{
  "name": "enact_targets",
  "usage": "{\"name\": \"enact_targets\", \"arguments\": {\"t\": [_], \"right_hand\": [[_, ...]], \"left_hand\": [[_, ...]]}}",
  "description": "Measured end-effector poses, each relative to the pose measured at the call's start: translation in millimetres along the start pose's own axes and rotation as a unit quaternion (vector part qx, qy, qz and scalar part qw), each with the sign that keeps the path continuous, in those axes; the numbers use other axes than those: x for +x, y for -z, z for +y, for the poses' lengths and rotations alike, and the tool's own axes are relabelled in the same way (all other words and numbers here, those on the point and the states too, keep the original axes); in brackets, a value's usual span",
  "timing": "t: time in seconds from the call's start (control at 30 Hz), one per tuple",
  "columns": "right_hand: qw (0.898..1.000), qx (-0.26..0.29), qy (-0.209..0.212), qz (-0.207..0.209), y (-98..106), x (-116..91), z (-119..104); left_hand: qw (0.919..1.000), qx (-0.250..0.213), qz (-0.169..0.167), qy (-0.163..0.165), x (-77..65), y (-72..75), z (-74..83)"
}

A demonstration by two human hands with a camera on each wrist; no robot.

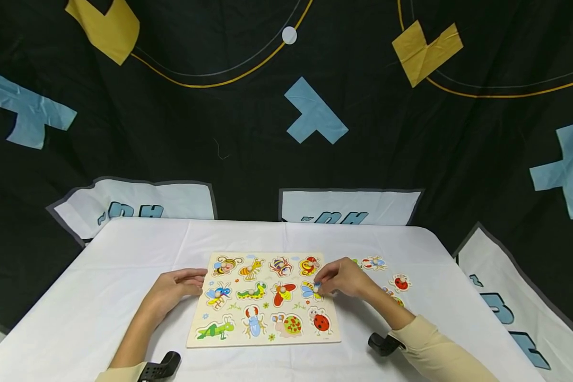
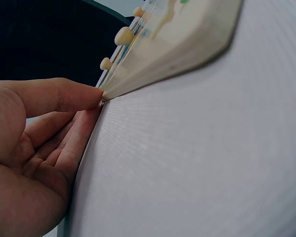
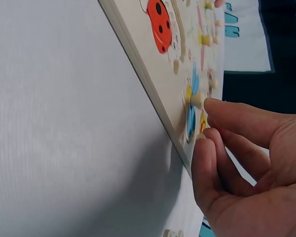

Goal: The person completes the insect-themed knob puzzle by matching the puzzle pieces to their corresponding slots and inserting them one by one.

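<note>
A wooden insect peg puzzle board point(image 1: 239, 343) lies on the white table. Knobbed pieces sit in its upper and middle rows; the bottom-row pictures, such as the ladybug picture point(image 3: 159, 27), show no knobs. My left hand point(image 1: 175, 291) touches the board's left edge with fingertips, its fingers fairly straight. At the right edge, my right hand point(image 1: 346, 277) is over the blue-winged insect piece point(image 1: 309, 289), which sits in the middle row. In the right wrist view, thumb and fingertips are spread just off that piece's wooden knob point(image 3: 196, 100), with nothing between them.
Loose pieces lie right of the board: a ladybug piece point(image 1: 401, 282), a stag beetle piece point(image 1: 373, 262), and a snail piece point(image 1: 395, 298) partly hidden by the right arm. A green bit of another shows beside the right hand. A black patterned curtain point(image 1: 248, 159) hangs behind the table.
</note>
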State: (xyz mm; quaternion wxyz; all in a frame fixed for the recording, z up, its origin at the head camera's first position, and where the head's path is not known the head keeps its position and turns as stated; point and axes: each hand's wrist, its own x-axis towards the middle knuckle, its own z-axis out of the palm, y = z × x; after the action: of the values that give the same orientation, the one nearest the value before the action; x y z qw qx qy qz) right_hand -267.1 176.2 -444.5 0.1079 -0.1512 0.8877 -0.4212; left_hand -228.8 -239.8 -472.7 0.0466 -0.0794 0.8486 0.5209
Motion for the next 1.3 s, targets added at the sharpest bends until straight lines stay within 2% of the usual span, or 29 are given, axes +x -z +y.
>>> {"name": "enact_targets", "arguments": {"t": [0.47,0.7,0.97,1.3], "right_hand": [[0.997,0.0,-0.039,0.069,22,-4,11],[0.996,0.007,-0.045,0.078,33,-3,15],[0.991,0.019,-0.082,0.104,45,0,21],[0.987,0.026,-0.093,0.127,56,1,38]], "left_hand": [[1.0,0.007,0.0,-0.003,1.0,0.7,-0.3],[1.0,0.006,0.001,0.003,0.4,0.4,-0.1],[1.0,0.005,0.003,-0.002,0.2,0.9,-0.9],[1.0,0.006,0.004,-0.004,0.9,-1.1,-1.0]]}}
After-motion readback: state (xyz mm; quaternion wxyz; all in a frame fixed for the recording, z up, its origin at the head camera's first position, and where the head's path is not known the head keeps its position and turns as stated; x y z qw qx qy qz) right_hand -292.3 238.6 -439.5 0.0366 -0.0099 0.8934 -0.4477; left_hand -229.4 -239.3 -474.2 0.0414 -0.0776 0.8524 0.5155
